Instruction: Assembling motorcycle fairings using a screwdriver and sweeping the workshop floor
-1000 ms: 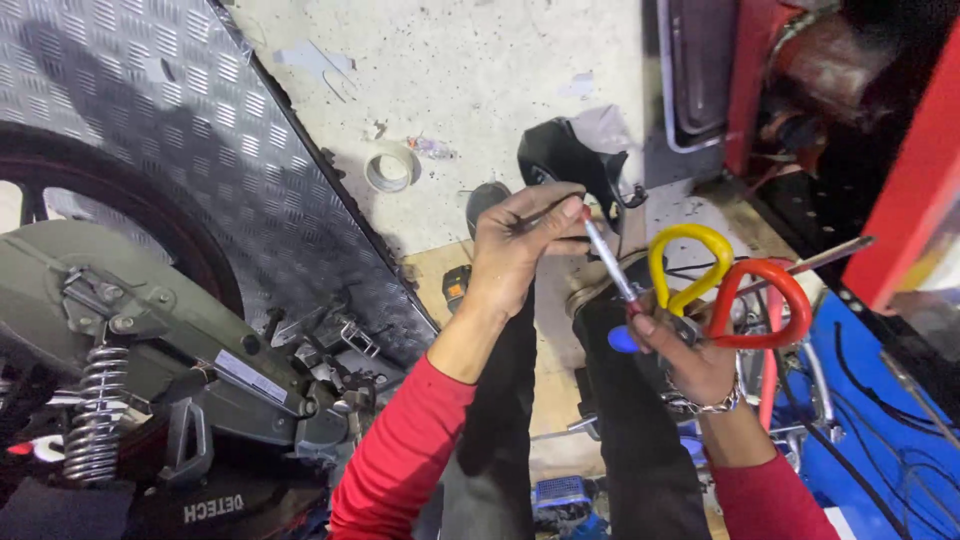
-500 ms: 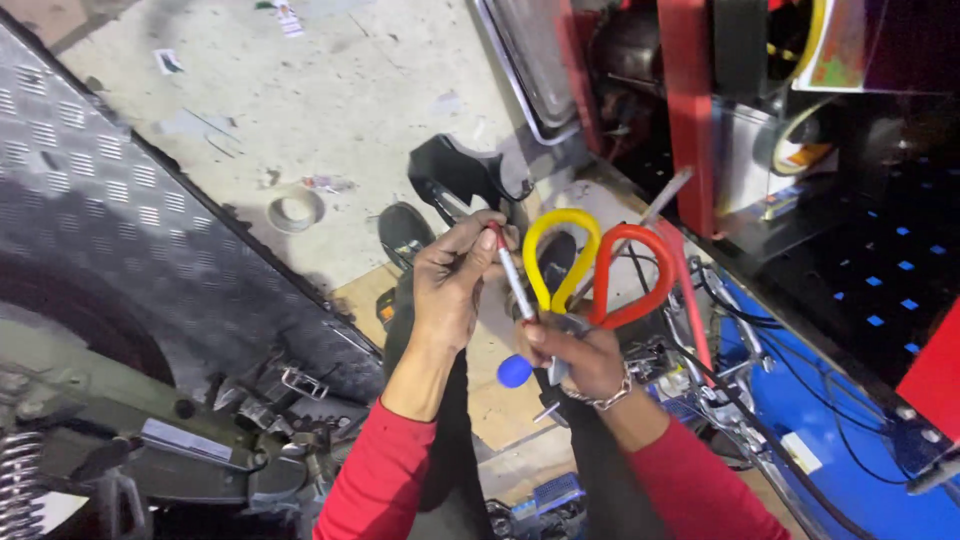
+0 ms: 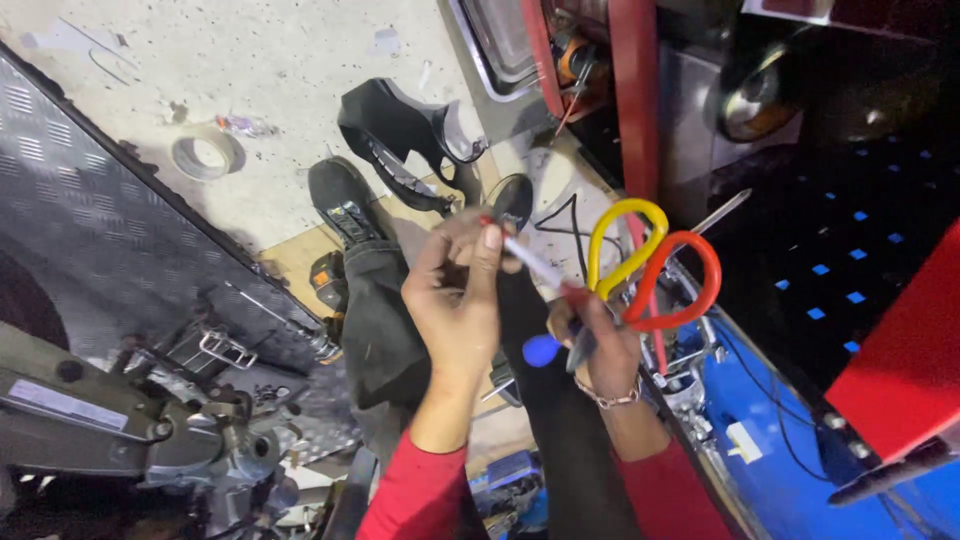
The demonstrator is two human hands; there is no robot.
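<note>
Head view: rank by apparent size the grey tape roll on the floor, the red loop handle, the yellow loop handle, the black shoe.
1. Black shoe, largest.
2. Red loop handle and yellow loop handle look alike; they overlap and sit nearer the camera, so no ranking between them.
3. Grey tape roll, smallest, though farther away.

The scissors (image 3: pixel 655 270) have glossy plastic loop handles, one yellow, one red, and bright bare-metal blades. The screwdriver (image 3: pixel 535 265) shows a shiny steel shaft and a smooth blue plastic grip. The ramp (image 3: pixel 110 200) is matt, embossed tread-plate metal. The floor (image 3: pixel 270 90) is rough, dusty concrete. The sleeves (image 3: pixel 410 500) are soft red cloth.
</note>
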